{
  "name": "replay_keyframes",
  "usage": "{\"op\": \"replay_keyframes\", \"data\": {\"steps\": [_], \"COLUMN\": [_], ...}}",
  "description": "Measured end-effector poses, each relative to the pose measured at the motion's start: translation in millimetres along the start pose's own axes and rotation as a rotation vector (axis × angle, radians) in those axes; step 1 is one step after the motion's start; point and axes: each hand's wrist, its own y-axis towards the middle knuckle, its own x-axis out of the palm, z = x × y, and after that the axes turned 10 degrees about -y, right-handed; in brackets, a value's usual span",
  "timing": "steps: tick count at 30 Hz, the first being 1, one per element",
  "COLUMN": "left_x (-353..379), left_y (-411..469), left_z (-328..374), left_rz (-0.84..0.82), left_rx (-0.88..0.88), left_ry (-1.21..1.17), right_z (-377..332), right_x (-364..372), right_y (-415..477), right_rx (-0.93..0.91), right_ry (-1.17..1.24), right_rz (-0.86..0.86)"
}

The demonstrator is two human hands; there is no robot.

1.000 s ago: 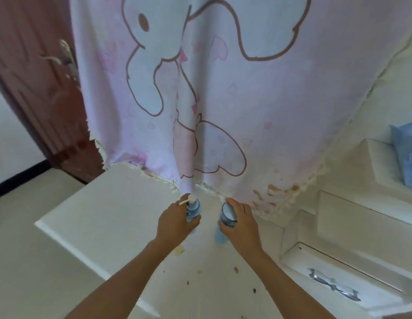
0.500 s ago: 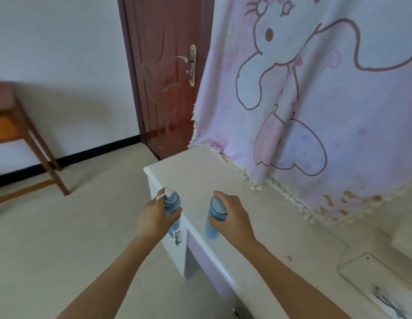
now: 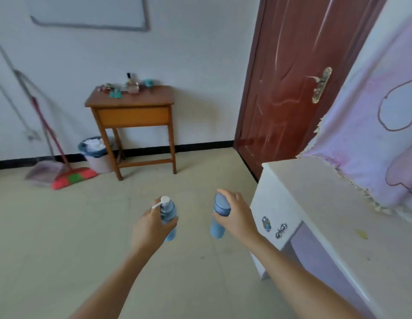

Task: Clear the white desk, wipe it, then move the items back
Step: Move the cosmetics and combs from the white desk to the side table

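- Over the floor, left of the white counter (image 3: 315, 203), the left hand (image 3: 152, 226) clamps its grip on an upright pump bottle (image 3: 168, 212); the right hand (image 3: 237, 217) clamps an upright capped bottle (image 3: 220, 215).
- The wooden counter (image 3: 131, 100), the likely drop-off, lies far and slightly left; the left hand is nearer.

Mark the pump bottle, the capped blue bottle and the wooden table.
pump bottle (image 3: 167, 212): head view, blue shoulder below the white pump.
capped blue bottle (image 3: 221, 207): head view, its cap.
wooden table (image 3: 133, 116): head view, drawer front.
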Motion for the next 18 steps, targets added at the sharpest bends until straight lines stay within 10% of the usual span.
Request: {"op": "replay_keyframes", "data": {"steps": [18], "left_x": [-243], "left_y": [-21], "left_z": [-107], "left_rz": [0.531], "left_rx": [-0.28], "left_ry": [0.129], "right_z": [-239], "right_x": [157], "right_y": [57], "right_rx": [-0.515], "right_ry": [0.132], "right_rz": [-0.375]}}
